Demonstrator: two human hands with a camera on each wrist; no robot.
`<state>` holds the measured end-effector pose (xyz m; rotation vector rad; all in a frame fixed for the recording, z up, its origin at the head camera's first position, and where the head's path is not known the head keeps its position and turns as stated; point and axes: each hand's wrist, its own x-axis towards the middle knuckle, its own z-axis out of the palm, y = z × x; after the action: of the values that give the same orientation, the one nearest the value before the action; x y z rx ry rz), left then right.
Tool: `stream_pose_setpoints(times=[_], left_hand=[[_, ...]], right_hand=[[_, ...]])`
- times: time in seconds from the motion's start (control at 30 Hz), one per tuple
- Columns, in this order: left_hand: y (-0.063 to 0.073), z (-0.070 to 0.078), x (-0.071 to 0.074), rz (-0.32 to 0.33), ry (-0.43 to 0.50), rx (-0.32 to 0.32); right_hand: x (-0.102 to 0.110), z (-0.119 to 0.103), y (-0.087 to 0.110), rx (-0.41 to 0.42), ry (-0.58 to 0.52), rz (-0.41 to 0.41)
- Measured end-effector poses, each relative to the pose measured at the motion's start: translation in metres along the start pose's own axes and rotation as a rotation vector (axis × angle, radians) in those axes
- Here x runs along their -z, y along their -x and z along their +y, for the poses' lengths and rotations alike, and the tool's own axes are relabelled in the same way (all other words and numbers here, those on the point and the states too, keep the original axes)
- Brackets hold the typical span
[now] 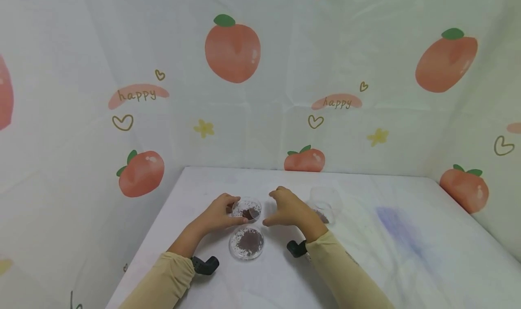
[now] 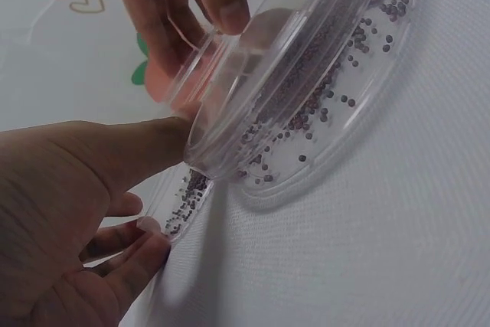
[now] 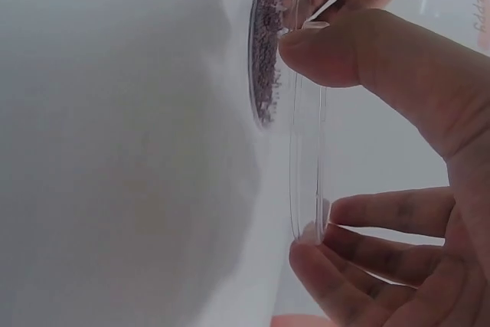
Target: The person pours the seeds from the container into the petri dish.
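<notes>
My left hand (image 1: 215, 215) grips a clear petri dish (image 1: 249, 206) by its edge, thumb on the near side and fingers on the far side. Small dark beads lie in that dish, in a pile and scattered. Just to its right, my right hand (image 1: 290, 209) holds a clear round petri dish lid (image 3: 308, 151), seen edge-on in the right wrist view between thumb and fingertips. A second petri dish (image 1: 247, 242) rests on the table nearer to me, with similar dark beads (image 2: 318, 82) spread inside it.
Behind my right wrist stands a clear container (image 1: 327, 198) with more dark beads near its front, partly hidden by the hand. A white cloth covers the table (image 1: 390, 273). A printed curtain (image 1: 268, 119) hangs along the back and sides.
</notes>
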<state>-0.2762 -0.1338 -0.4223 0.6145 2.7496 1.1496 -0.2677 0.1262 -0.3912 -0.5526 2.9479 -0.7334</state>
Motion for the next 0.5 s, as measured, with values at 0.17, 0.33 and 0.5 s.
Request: stream_pose_setpoints(times=[0.17, 0.33, 0.5], left_hand=[[0.001, 0.0, 0.0, -0.004, 0.01, 0.006], [0.002, -0.001, 0.001, -0.002, 0.002, -0.004], [0.001, -0.003, 0.002, -0.013, 0.021, 0.001]], right_hand=[[-0.003, -0.005, -0.005, 0.03, 0.0, -0.01], [-0.004, -0.012, -0.008, 0.044, 0.005, -0.016], [-0.002, -0.02, -0.009, 0.048, -0.008, -0.031]])
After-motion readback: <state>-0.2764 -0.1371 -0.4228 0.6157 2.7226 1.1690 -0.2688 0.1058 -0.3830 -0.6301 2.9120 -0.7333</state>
